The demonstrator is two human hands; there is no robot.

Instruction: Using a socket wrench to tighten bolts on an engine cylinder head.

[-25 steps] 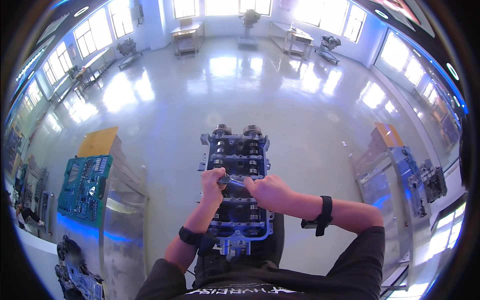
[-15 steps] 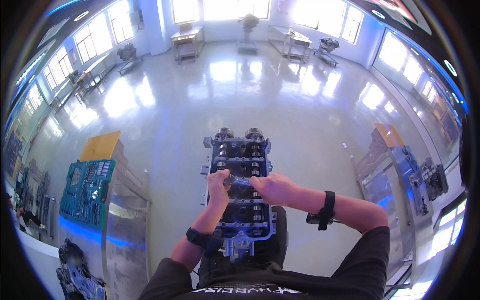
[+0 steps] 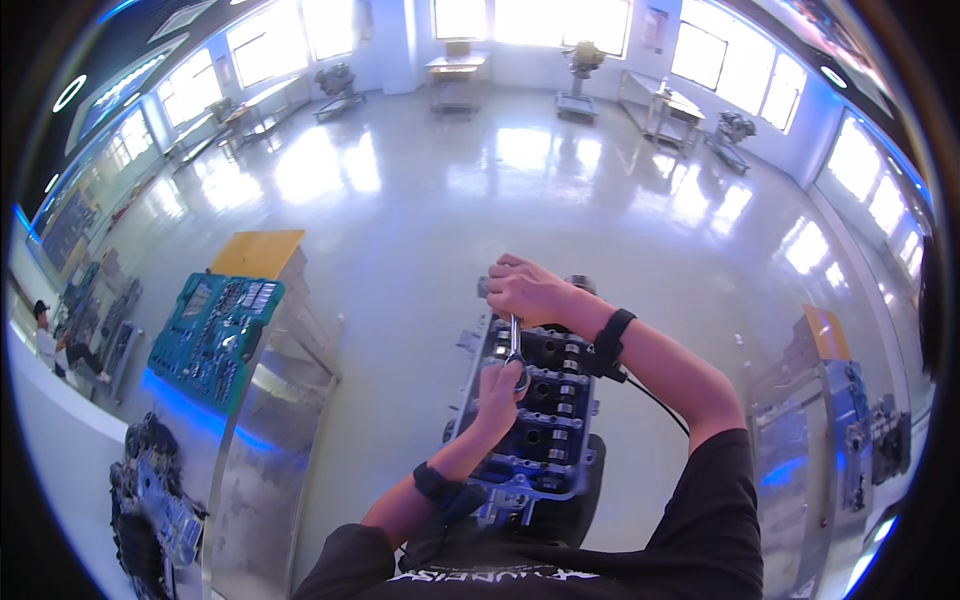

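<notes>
An engine cylinder head (image 3: 573, 478) with two rows of camshaft lobes stands in front of me, its far end partly hidden by my right arm. A shiny metal ratchet wrench (image 3: 515, 338) lies lengthwise above its left row. My left hand (image 3: 497, 398) is closed round the wrench's near end, where the round head shows by the fingers. My right hand (image 3: 532, 294) is wrapped over the far end of the handle, above the far left part of the cylinder head. Whatever sits beneath the wrench head is hidden by my left hand.
At left, a green tool case (image 3: 215, 335) with sockets lies open on a metal bench (image 3: 262, 440), near dark engine parts (image 3: 150, 510). A second bench (image 3: 790, 430) with metal parts stands at right. Far left, a person (image 3: 65, 345) sits. Engines on stands line the far wall.
My right hand has swung forward and leftward, turning the wrench from crosswise to lengthwise. My left hand stays at its head. The whole view has shifted, with the cylinder head now further right.
</notes>
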